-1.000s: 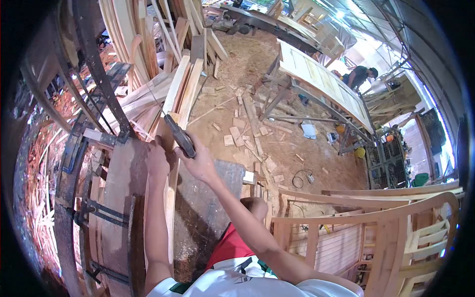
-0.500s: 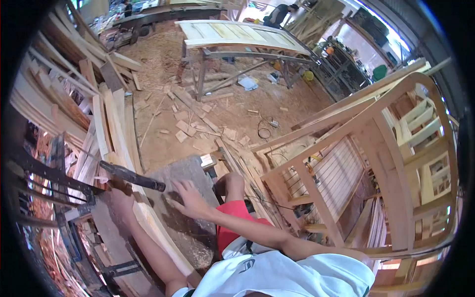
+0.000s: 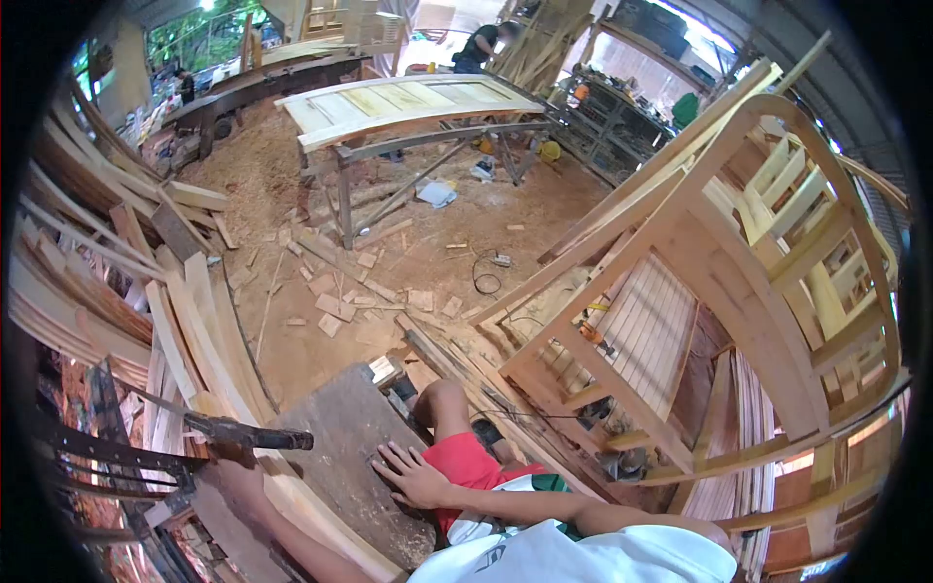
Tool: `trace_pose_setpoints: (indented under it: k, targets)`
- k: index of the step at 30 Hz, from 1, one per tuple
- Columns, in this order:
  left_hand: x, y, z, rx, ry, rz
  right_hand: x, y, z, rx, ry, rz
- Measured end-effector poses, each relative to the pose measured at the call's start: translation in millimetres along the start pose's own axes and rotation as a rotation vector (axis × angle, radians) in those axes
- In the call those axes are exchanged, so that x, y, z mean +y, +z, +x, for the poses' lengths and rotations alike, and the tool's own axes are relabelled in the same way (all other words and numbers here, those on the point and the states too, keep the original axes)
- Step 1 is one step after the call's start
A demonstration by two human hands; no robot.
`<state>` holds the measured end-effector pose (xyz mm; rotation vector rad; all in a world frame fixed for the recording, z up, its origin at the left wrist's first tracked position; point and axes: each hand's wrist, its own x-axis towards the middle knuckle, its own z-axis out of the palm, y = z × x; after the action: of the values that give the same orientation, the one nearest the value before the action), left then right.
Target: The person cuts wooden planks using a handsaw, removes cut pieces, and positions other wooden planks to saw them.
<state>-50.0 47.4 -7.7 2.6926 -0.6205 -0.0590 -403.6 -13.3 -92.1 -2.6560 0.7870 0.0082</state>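
My left hand [image 3: 231,478] is at the left side of a long pale wooden plank [image 3: 309,513], under a dark metal bar [image 3: 255,436]. The bar and shadow hide its fingers, so I cannot tell whether it grips the plank. My right hand [image 3: 413,478] lies with fingers spread at the right edge of a worn grey-brown board [image 3: 340,413], close to my red shorts [image 3: 465,461]. Nothing is held in it. The plank runs along the board's left side, beneath the bar's end.
Black metal framework [image 3: 107,457] stands at the left, near stacked timber [image 3: 180,321]. Wooden frames [image 3: 671,253] lean on the right. Scraps [image 3: 335,303] litter the floor before a panel on a trestle bench [image 3: 408,102]. A person [image 3: 476,47] works behind it.
My right hand has moved from over the middle of the board to its right edge, by my shorts. My left hand stays beneath the bar. The view has tilted upward and swung right.
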Motion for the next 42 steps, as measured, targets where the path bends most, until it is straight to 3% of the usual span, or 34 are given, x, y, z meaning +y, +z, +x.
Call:
trace_pose_setpoints:
  k: [7,11,13,14,17,20,21,22,23,24,26,28,33,35,37,39,42]
  targets:
    - [-12,13,17,0.088,0.130,0.037,5,13,-1,0.075,0.060,0.007]
    - [3,23,25,0.203,0.243,0.054,18,12,-2,0.052,0.020,0.066]
    - [1,23,25,0.217,0.264,0.062,23,5,3,-0.065,-0.034,0.219]
    - [-2,23,26,0.215,0.264,0.061,28,2,5,0.073,-0.026,0.296]
    - [-13,27,30,0.175,0.257,0.061,68,-21,31,0.206,-0.021,0.454]
    - [-17,18,25,0.100,0.252,0.091,40,-199,1,0.665,0.056,0.566]
    - [-14,12,21,0.054,0.261,0.127,46,-242,-11,0.837,-0.028,0.516]
    - [11,-12,6,0.000,0.151,0.093,48,-284,-30,0.935,0.023,0.483]
    - [7,-7,7,0.002,0.135,0.079,33,-331,-56,1.010,0.092,0.639]
    - [4,-3,11,0.012,0.139,0.073,21,-359,-71,1.265,-0.027,1.041]
    - [-7,4,14,0.029,0.143,0.067,19,-401,-94,1.605,-0.388,0.863]
    - [-6,7,16,0.038,0.151,0.064,19,-418,-117,1.789,-0.521,0.340]
    - [-8,9,17,0.035,0.168,0.070,1,-376,-115,1.731,-0.488,0.186]
    - [-8,10,17,0.040,0.173,0.068,0,-351,-103,1.664,-0.255,0.176]
    - [-9,9,17,0.036,0.183,0.068,3,-323,-110,1.110,0.051,0.131]
    - [-10,10,18,0.029,0.192,0.071,7,-306,-97,0.749,-0.033,-0.072]
    - [-16,15,21,0.044,0.208,0.085,13,-252,-88,0.626,0.052,0.074]
